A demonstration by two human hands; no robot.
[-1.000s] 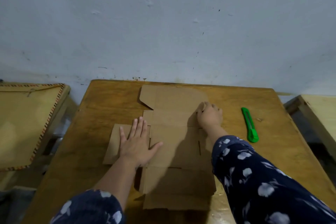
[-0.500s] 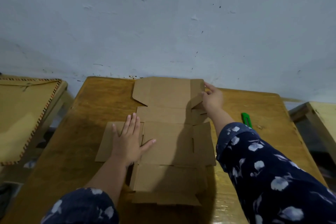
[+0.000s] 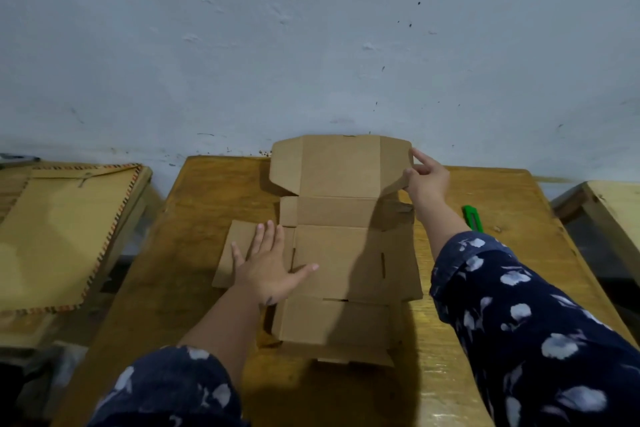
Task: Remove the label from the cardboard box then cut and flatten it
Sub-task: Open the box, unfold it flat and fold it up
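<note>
Two hands on the cardboard box (image 3: 332,253), opened out mid-table: left hand (image 3: 268,269) pressed flat, fingers spread, on its left side, right hand (image 3: 424,180) pinching the far-right flap. I'd push that raised far panel down along its crease while the left pins everything.

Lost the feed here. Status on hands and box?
Left hand flat on cardboard box, open. Right hand pinching far flap, lifted. Green cutter beside right arm, clear.
</note>
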